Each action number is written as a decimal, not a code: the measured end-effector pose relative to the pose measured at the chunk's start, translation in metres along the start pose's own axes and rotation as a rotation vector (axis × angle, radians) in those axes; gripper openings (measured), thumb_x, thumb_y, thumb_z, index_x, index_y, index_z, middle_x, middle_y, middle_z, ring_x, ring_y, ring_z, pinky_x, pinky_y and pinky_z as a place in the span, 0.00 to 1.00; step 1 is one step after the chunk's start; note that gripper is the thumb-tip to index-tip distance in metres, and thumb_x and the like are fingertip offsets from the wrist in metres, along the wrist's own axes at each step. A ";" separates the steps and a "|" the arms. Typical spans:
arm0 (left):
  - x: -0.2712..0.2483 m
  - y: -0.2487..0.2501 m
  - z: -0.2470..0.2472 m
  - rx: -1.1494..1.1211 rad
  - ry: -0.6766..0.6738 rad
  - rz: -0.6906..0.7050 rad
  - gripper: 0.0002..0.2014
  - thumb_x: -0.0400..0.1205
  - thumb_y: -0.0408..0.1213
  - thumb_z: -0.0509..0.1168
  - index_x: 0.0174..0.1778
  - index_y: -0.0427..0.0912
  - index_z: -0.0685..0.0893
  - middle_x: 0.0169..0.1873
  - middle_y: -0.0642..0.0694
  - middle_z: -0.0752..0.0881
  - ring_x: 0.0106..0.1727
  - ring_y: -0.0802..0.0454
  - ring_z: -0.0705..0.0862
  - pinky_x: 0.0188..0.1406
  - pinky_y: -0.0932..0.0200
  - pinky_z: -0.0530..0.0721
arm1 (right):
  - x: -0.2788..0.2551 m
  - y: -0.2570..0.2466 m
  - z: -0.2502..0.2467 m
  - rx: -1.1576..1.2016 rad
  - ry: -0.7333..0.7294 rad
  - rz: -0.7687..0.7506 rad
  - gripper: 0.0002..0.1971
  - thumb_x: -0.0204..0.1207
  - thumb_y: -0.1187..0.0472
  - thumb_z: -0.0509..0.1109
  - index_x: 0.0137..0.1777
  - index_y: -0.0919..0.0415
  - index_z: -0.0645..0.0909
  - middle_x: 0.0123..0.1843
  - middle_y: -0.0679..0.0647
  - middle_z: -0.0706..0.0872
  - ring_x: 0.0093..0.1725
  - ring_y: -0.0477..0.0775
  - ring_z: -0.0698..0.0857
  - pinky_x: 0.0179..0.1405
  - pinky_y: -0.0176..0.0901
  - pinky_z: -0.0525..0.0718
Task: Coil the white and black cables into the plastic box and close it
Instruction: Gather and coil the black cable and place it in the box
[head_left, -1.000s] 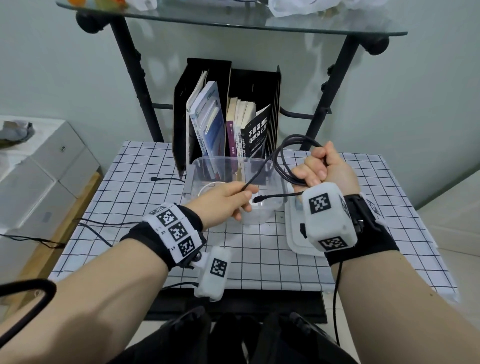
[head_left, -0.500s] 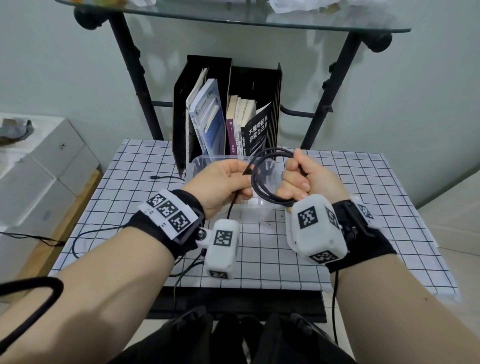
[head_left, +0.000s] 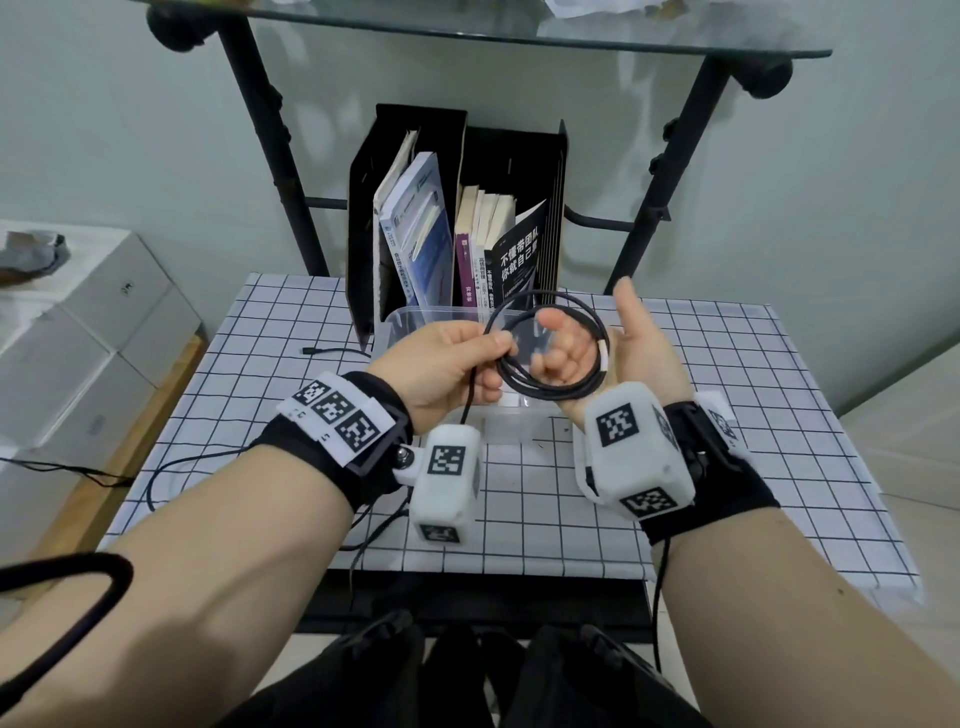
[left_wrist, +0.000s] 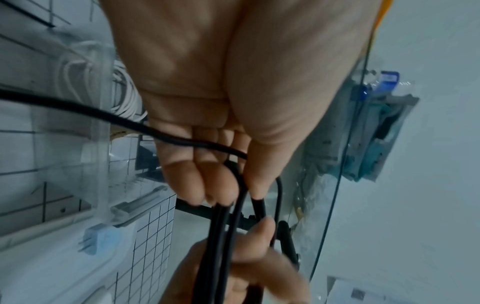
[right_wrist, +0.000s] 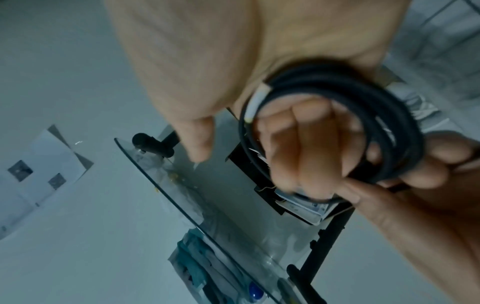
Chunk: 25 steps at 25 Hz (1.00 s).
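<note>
A black cable (head_left: 540, 387) is wound into a small coil held above the clear plastic box (head_left: 410, 318). My left hand (head_left: 501, 348) pinches the coil's left side between thumb and fingers; the left wrist view shows the same grip on the black cable (left_wrist: 221, 226). My right hand (head_left: 587, 327) is open, thumb up, its fingers passing through the coil (right_wrist: 389, 115). A loose tail hangs from my left hand to the table. The white cable (left_wrist: 124, 96) lies coiled inside the box (left_wrist: 98, 144).
A black file holder with books (head_left: 457, 234) stands right behind the box. A glass shelf (head_left: 467, 41) on a black frame spans overhead. White cartons (head_left: 78, 338) sit left of the checked table (head_left: 260, 364). The lid (left_wrist: 52, 257) lies beside the box.
My right hand has let go of the coil and spread open, thumb raised. My left hand took the coil's left side, and both hands drew slightly nearer.
</note>
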<state>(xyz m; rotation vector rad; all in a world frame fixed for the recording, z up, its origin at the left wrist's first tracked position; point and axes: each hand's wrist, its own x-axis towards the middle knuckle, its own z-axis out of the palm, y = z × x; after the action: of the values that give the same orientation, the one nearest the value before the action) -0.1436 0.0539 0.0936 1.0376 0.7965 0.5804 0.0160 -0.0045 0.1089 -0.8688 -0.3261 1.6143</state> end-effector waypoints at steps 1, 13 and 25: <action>0.001 0.001 -0.001 -0.042 0.013 -0.010 0.08 0.84 0.32 0.60 0.41 0.36 0.81 0.25 0.46 0.81 0.20 0.61 0.76 0.24 0.66 0.82 | 0.001 0.001 0.001 0.034 -0.046 -0.014 0.35 0.73 0.34 0.59 0.44 0.72 0.83 0.26 0.57 0.86 0.27 0.55 0.87 0.42 0.47 0.89; 0.008 0.004 0.004 -0.479 0.192 -0.053 0.08 0.84 0.33 0.61 0.43 0.35 0.84 0.27 0.47 0.87 0.23 0.61 0.83 0.29 0.65 0.88 | 0.012 0.023 0.014 -0.058 -0.073 -0.190 0.08 0.79 0.68 0.62 0.54 0.63 0.81 0.47 0.55 0.91 0.50 0.52 0.88 0.62 0.44 0.81; -0.005 -0.014 0.000 -0.194 0.002 -0.224 0.18 0.85 0.45 0.60 0.64 0.35 0.78 0.28 0.44 0.84 0.26 0.53 0.76 0.29 0.59 0.80 | 0.015 0.024 0.018 0.033 0.150 -0.297 0.10 0.86 0.60 0.57 0.51 0.65 0.78 0.24 0.53 0.81 0.27 0.52 0.85 0.31 0.44 0.88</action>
<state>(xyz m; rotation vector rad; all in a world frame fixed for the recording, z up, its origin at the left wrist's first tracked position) -0.1455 0.0447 0.0826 0.7589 0.8289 0.4569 -0.0138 0.0081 0.1007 -0.8665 -0.3063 1.2698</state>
